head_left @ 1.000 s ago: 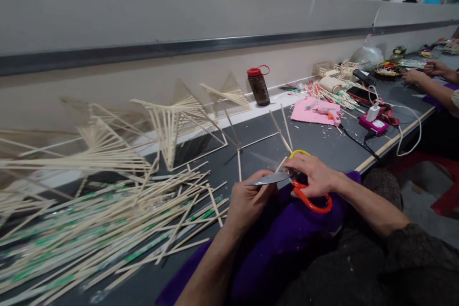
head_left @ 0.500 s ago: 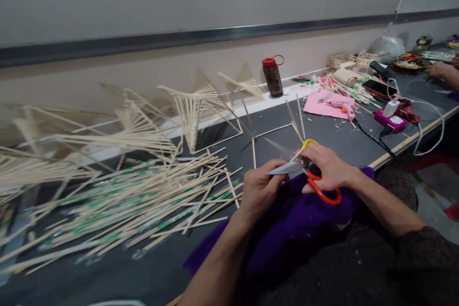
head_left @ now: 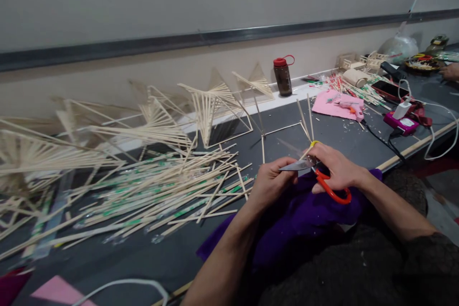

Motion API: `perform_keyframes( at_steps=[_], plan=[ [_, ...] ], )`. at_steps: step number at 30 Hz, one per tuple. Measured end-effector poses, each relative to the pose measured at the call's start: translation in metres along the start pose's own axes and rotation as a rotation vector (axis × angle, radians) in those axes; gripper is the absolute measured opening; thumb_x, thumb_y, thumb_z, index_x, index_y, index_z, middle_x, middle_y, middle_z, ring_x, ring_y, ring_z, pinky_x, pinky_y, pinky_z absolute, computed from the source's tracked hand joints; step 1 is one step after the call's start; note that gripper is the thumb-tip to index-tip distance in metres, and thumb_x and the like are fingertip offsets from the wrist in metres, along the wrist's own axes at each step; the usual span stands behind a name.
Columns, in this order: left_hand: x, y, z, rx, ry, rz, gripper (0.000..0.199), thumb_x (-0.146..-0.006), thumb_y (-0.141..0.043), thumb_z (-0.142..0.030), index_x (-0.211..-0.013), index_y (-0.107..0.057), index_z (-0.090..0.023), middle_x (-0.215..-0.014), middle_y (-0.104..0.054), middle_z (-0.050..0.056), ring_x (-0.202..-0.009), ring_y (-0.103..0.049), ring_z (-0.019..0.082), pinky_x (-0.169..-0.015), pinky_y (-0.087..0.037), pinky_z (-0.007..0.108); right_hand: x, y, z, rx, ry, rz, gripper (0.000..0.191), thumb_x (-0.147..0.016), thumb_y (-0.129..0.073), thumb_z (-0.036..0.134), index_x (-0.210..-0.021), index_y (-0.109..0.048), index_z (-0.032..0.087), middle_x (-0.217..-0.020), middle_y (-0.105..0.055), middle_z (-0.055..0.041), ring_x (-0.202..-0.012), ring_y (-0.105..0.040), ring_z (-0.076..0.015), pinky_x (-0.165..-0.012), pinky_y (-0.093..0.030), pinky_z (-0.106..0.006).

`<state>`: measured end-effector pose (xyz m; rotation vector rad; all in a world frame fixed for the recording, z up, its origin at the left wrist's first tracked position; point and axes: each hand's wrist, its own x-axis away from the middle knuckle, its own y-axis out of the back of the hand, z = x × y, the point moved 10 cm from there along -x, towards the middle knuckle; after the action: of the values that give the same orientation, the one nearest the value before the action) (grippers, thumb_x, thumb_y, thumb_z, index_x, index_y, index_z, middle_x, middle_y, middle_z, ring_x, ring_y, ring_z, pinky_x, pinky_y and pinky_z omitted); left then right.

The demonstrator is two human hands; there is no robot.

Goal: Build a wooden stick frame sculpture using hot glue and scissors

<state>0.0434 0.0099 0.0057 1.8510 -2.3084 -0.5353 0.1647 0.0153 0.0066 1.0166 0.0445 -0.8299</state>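
My right hand (head_left: 333, 167) is closed on a pair of scissors with red and yellow handles (head_left: 335, 190), whose blades are apart and point left. My left hand (head_left: 274, 179) is pinched near the lower blade tip; what its fingers hold is too small to tell. A thin pale stick (head_left: 304, 154) shows beside the blades, partly hidden by my right hand. Just beyond the hands, a square frame of sticks (head_left: 283, 129) with upright sticks at its corners stands on the dark table (head_left: 229, 150). Purple cloth (head_left: 304, 220) lies under my hands.
Loose sticks (head_left: 161, 191) lie in a pile at the left. Behind them stand twisted stick structures (head_left: 211, 105). Further right are a red-capped bottle (head_left: 283, 78), a glue gun (head_left: 351, 107) on pink cloth (head_left: 322, 102), a phone (head_left: 389, 92) and cables. Another person's hand (head_left: 450, 72) shows far right.
The view has swung left, so the scene sits further right and pink material shows at the lower left. Both hands keep nearly the same pose around the scissors.
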Motion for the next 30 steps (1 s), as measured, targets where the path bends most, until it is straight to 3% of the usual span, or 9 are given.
perform_keyframes(
  at_steps=[7, 12, 22, 30],
  plan=[
    [0.0029, -0.0047, 0.0014, -0.045, 0.01, 0.043, 0.024, -0.078, -0.05, -0.03, -0.062, -0.062, -0.018, -0.053, -0.056, -0.003, -0.049, -0.042, 0.009, -0.05, -0.03, 0.021, 0.0021, -0.0009, -0.0034, 0.009, -0.007, -0.021, 0.077, -0.07, -0.068, 0.075, -0.125, -0.049, 0.024, -0.116, -0.058, -0.01, -0.105, -0.055, -0.028, -0.091, -0.046, -0.049],
    [0.0027, -0.0094, -0.0016, -0.015, 0.017, 0.101, 0.025, -0.079, -0.051, -0.036, -0.064, -0.06, -0.018, -0.048, -0.052, -0.004, -0.048, -0.041, 0.01, -0.051, -0.032, 0.022, 0.0028, -0.0003, -0.0003, 0.002, 0.026, -0.039, 0.076, -0.072, -0.062, 0.079, -0.123, -0.051, 0.024, -0.113, -0.057, -0.0093, -0.103, -0.055, -0.0271, -0.089, -0.047, -0.047],
    [0.0013, -0.0081, -0.001, -0.037, -0.036, 0.048, 0.021, -0.078, -0.047, -0.028, -0.066, -0.061, -0.018, -0.051, -0.053, -0.004, -0.05, -0.045, 0.01, -0.054, -0.036, 0.022, 0.0047, 0.0043, 0.0044, -0.048, 0.112, -0.097, 0.061, -0.078, -0.067, 0.066, -0.118, -0.053, 0.022, -0.102, -0.059, -0.0067, -0.088, -0.054, -0.021, -0.081, -0.048, -0.04],
    [0.0005, -0.007, 0.004, -0.012, -0.032, 0.029, 0.036, -0.088, -0.049, -0.04, -0.06, -0.055, -0.018, -0.051, -0.05, -0.003, -0.049, -0.041, 0.009, -0.05, -0.032, 0.022, 0.0036, 0.0023, -0.0024, -0.074, 0.075, -0.073, 0.059, -0.077, -0.07, 0.056, -0.123, -0.053, 0.023, -0.104, -0.06, -0.0066, -0.089, -0.054, -0.0211, -0.083, -0.049, -0.043]
  ],
)
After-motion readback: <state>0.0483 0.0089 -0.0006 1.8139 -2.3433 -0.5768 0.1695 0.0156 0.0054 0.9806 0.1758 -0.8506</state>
